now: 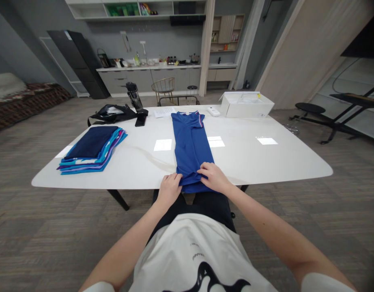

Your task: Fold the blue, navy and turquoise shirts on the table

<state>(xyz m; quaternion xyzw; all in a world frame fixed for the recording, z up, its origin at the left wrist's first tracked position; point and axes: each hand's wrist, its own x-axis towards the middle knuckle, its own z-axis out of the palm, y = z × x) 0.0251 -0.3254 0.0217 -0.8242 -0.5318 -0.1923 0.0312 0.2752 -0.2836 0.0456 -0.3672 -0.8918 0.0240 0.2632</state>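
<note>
A blue polo shirt (192, 142) lies lengthwise on the white table, folded into a narrow strip. Its collar end points away from me, and a sleeve with a striped cuff is laid back over the body at the far right. The hem end reaches the table's near edge and hangs slightly past it. My left hand (170, 188) grips the left side near the hem, fingers closed on the cloth. On the right side, my right hand (214, 177) pinches the fabric a little above the hem, which is bunched between both hands.
On the white table (250, 158), a stack of folded clothes (92, 148) lies at left. Behind it are a black bag (112, 113), a phone (140, 119) and a dark bottle (134, 97). A white box (247, 106) and a small white device (213, 111) stand at the far right.
</note>
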